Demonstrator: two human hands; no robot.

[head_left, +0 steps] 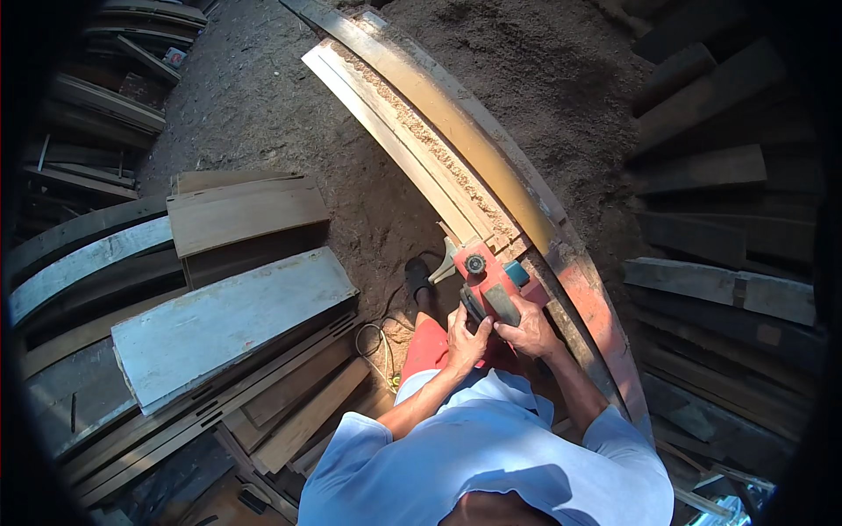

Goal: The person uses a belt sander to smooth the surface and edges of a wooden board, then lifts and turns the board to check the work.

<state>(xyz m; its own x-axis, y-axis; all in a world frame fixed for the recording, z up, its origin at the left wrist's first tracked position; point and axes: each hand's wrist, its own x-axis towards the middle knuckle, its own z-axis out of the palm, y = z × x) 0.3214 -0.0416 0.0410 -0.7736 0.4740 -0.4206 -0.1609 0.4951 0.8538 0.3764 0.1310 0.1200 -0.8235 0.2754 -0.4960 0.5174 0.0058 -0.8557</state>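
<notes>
A red electric hand planer (504, 285) with a black knob and a teal part rests at the near end of a long, pale wooden board (386, 123). My left hand (467, 340) is closed round its dark handle on the left side. My right hand (530, 328) grips the rear of the planer, fingers curled over the grey-and-red body. The two thumbs come close together. Under the tool, the contact with the wood is hidden. Wood shavings (421, 127) lie in a line along the board's right side.
Right of the board runs a long tan beam (474, 131), its near part reddish. A pale grey-white plank (232, 324) tops stacked lumber at left, beside a brown board (246, 215). A looped cord (381, 346) lies by my legs. More planks (719, 285) line the right side.
</notes>
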